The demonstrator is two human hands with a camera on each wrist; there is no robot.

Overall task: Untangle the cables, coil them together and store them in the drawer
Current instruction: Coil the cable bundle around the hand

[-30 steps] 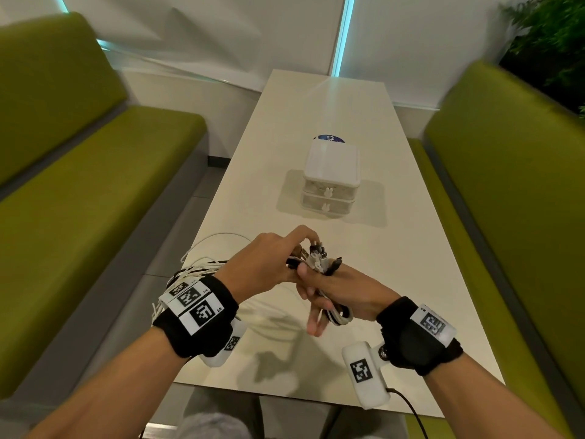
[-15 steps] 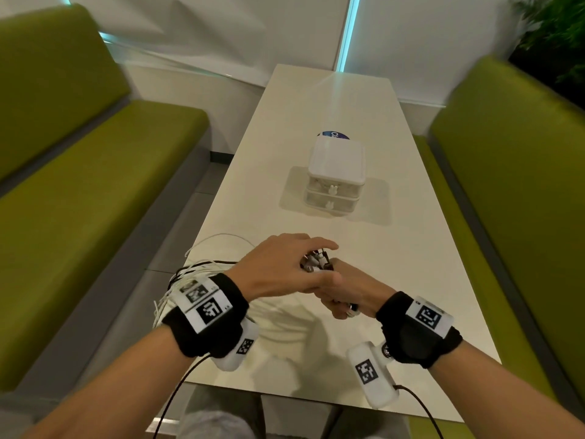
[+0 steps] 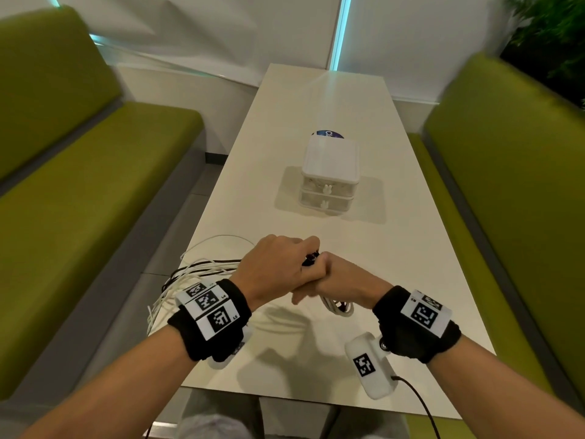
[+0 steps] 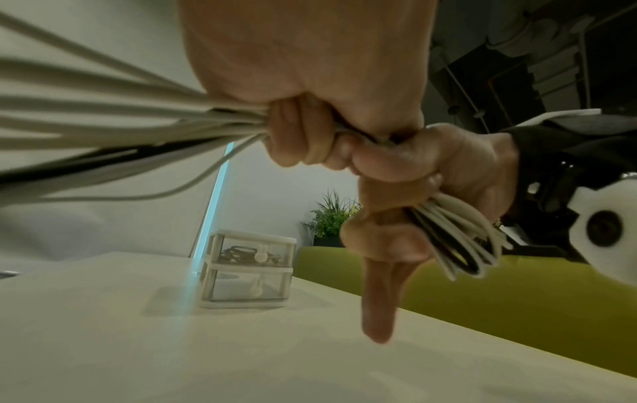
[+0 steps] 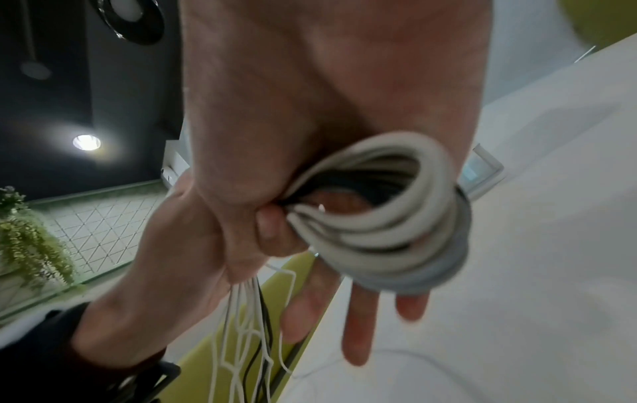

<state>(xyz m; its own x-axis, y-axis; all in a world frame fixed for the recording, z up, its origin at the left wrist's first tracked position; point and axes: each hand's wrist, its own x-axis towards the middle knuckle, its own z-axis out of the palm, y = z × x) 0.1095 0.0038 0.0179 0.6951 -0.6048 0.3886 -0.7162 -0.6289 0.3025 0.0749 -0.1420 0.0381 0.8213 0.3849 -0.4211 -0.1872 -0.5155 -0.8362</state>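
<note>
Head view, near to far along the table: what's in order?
White wrist camera with a black square marker → the two hands, left hand and right hand, holding the white and black cable bundle → translucent white two-drawer box → dark blue round sticker behind it.

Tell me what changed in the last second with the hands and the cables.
The left hand closed in over the right hand, hiding the plug ends that had stuck up between them. Both keep gripping the cables, the coil staying round the right fingers. The drawer unit stayed shut.
</note>
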